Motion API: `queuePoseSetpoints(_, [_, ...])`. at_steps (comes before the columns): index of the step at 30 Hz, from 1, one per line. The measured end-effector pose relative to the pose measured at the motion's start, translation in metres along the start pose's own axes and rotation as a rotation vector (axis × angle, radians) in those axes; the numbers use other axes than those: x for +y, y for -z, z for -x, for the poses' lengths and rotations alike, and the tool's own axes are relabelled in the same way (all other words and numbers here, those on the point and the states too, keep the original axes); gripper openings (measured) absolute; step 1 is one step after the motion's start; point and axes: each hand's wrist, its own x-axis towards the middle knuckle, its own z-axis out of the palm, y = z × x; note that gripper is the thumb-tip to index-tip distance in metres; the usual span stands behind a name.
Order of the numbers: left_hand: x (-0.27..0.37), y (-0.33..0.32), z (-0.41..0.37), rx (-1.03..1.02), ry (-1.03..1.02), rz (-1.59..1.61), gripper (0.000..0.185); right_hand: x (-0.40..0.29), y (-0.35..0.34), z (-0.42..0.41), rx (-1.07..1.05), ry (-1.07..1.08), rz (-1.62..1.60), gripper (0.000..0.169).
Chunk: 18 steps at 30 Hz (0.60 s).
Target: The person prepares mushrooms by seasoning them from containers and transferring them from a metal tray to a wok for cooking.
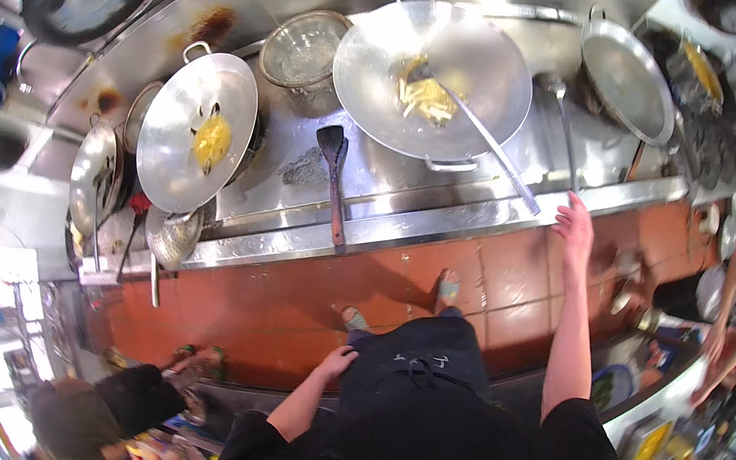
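My right hand (574, 232) reaches over the stove's front edge with its fingers spread, close to the handle end of a metal ladle (568, 135). Whether the fingertips touch that handle is unclear. Left of it, a long-handled metal spatula (487, 137) leans in a large steel wok (503, 72), its blade on pale yellow strips of food (432, 101). My left hand (338, 361) hangs low beside my black apron (417, 357), fingers partly hidden against it. A dark spatula with a wooden handle (335, 186) lies across the stove's front.
On the left, a tilted wok (164, 124) holds yellow food (211, 143) beside a perforated skimmer (173, 238). A bowl of clear liquid (305, 48) stands behind; a shallow pan (625, 79) sits right. Other people work at lower left (135, 402) and far right (720, 336). Tiled floor (286, 310) looks wet.
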Motion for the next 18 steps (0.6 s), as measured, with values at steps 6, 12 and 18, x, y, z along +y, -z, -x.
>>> queuePoseSetpoints(6, [0.061,-0.008,0.005,0.14,-0.122,0.159,0.052,-0.011,-0.081,-0.068,-0.567,0.408,0.959,0.085])
queuePoseSetpoints(12, [0.063,-0.023,0.045,0.14,-0.008,0.519,0.039,-0.032,-0.126,-0.071,-0.509,0.49,0.886,0.063])
queuePoseSetpoints(18, [-0.067,-0.028,0.032,0.125,0.111,0.926,0.033,-0.053,-0.102,-0.044,-0.356,0.259,0.747,0.05])
